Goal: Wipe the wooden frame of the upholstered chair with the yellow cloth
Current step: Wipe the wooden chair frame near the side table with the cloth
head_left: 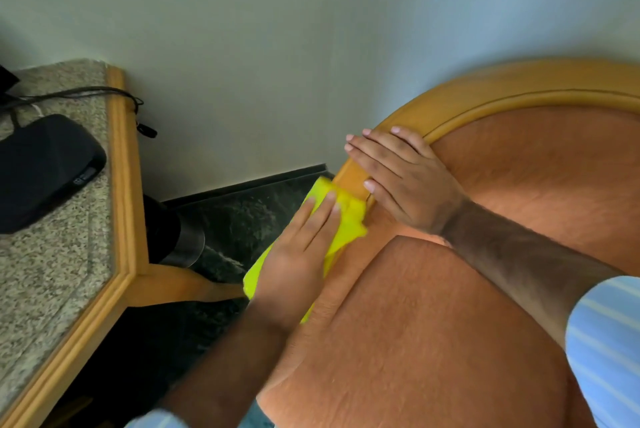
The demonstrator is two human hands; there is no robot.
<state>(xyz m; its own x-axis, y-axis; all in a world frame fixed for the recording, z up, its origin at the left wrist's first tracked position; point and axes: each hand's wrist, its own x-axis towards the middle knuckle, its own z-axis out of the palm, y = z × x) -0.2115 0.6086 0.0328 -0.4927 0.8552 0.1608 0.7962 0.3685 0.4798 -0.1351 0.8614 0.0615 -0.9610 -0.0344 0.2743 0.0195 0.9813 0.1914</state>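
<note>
The chair has orange upholstery [433, 323] and a curved light wooden frame [485, 88] around its back. The frame runs down the chair's left side, where the yellow cloth [346, 220] lies against it. My left hand [298, 254] presses flat on the cloth, fingers stretched along it, and covers most of it. Just above the cloth, my right hand [401, 178] rests palm down on the frame, fingers spread, holding nothing. Both sleeves are light blue with stripes.
A granite-topped table with a wooden rim [121, 185] stands close on the left. It carries a black device [45, 168] and a cable [86, 92]. A dark cylinder [180, 237] stands on the dark floor between table and chair. A pale wall is behind.
</note>
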